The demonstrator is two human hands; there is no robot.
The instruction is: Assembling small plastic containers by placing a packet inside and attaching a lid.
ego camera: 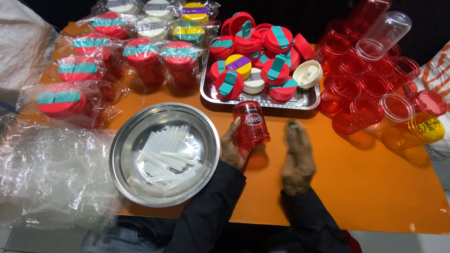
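- Head view: left hand (233, 146) gripped a lidless red cup (251, 124) at centre; right hand (297, 158), blurred, lay flat and empty on the orange worktop (356, 178).
- Bagged, lidded cups (89, 70) sat at 10 o'clock; bare cups (370, 93) waited at 2 o'clock, lids (262, 61) at 12, straws (166, 159) at 8.

I see both of my arms coming in from the lower middle of the frame, each in a long dark sleeve, nearly black, of smooth cloth that creases at the bend. The cuffs end at the wrists, leaving my hands bare: left hand (233, 146), right hand (297, 159). Blue denim shows at the bottom left.
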